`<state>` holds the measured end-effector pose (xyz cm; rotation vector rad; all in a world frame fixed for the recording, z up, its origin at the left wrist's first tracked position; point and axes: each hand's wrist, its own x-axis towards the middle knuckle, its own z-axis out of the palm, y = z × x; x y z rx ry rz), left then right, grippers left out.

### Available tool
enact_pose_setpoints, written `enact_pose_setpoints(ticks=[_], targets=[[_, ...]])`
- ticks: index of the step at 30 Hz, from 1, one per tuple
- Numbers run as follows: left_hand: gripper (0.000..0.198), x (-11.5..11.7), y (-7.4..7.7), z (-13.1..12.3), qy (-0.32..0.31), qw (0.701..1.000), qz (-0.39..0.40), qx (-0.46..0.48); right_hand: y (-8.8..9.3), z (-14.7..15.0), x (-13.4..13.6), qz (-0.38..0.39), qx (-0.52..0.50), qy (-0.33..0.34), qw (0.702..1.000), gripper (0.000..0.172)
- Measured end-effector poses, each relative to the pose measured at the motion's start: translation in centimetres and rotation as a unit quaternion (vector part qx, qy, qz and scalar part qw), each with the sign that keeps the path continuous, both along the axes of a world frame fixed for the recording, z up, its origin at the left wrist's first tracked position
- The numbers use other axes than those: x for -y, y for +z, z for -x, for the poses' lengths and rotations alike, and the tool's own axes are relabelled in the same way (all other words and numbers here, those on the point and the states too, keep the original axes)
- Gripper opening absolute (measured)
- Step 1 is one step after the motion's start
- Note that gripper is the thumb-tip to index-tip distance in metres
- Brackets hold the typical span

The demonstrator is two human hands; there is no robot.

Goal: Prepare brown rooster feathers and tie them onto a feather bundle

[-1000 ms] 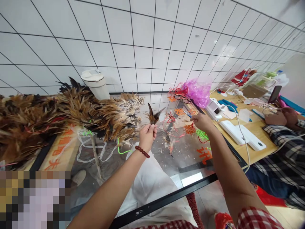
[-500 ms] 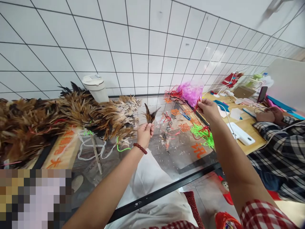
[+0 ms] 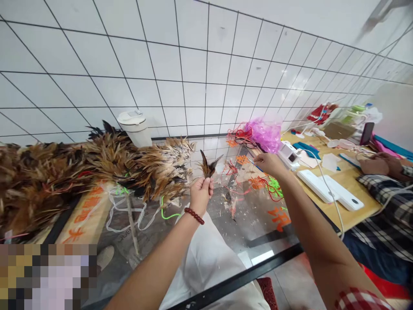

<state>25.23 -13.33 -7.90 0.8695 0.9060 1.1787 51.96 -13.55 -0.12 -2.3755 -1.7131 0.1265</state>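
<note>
My left hand (image 3: 200, 191) pinches a small bunch of dark brown feathers (image 3: 208, 167) by its base, tips pointing up, above the glass tabletop (image 3: 209, 146). Farther right, my right hand (image 3: 269, 163) is low over the table with fingers bent together at the blue-handled snips (image 3: 258, 167). Only a bit of blue shows by its fingertips; the rest is covered. Loose red string (image 3: 231, 168) and feather scraps (image 3: 230, 204) lie between the hands. Bright green cord (image 3: 275, 189) lies below my right wrist.
Thick feather bundles (image 3: 161, 168) fill the left side, with a white lidded cup (image 3: 137, 129) behind them. A pink plastic bag (image 3: 264, 133) stands near the tiled wall. White power strips (image 3: 322, 187) lie on the wooden table at right, where another person's hands (image 3: 374, 165) rest.
My right hand has come down and left from beside the pink bag, where it held red string, to the snips. My left hand still holds the feathers. The view has shifted slightly.
</note>
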Motion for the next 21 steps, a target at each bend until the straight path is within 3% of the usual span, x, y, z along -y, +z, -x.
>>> enact_pose_setpoints(ticks=[5,9,11,13,15,19,21], targets=[[0.033,0.1,0.0,0.0,0.002,1.000,0.008,-0.002,-2.1,3.7,-3.5,-0.023,-0.009,0.037,0.999,0.022],[0.031,0.2,0.1,0.0,0.001,1.000,0.017,-0.004,-4.6,5.0,-5.0,-0.001,-0.003,0.036,0.999,0.036],[0.030,0.2,0.3,0.0,0.001,1.000,0.023,-0.003,-5.2,5.1,-5.3,0.005,0.000,0.054,0.999,0.032],[0.029,0.2,0.4,0.0,0.002,1.000,0.026,-0.001,-5.1,4.9,-5.0,0.020,-0.030,0.098,0.994,0.019],[0.028,0.2,0.5,0.0,0.003,1.000,0.024,0.002,-4.3,4.5,-4.2,0.045,-0.129,0.155,0.978,0.013],[0.025,0.2,0.4,-0.1,0.007,1.000,0.025,0.003,-2.3,3.4,-1.7,0.050,-0.356,0.204,0.911,0.022],[0.023,0.1,0.3,-0.1,0.009,1.000,0.027,0.003,-1.8,3.1,-0.6,0.016,-0.375,0.191,0.907,0.025]])
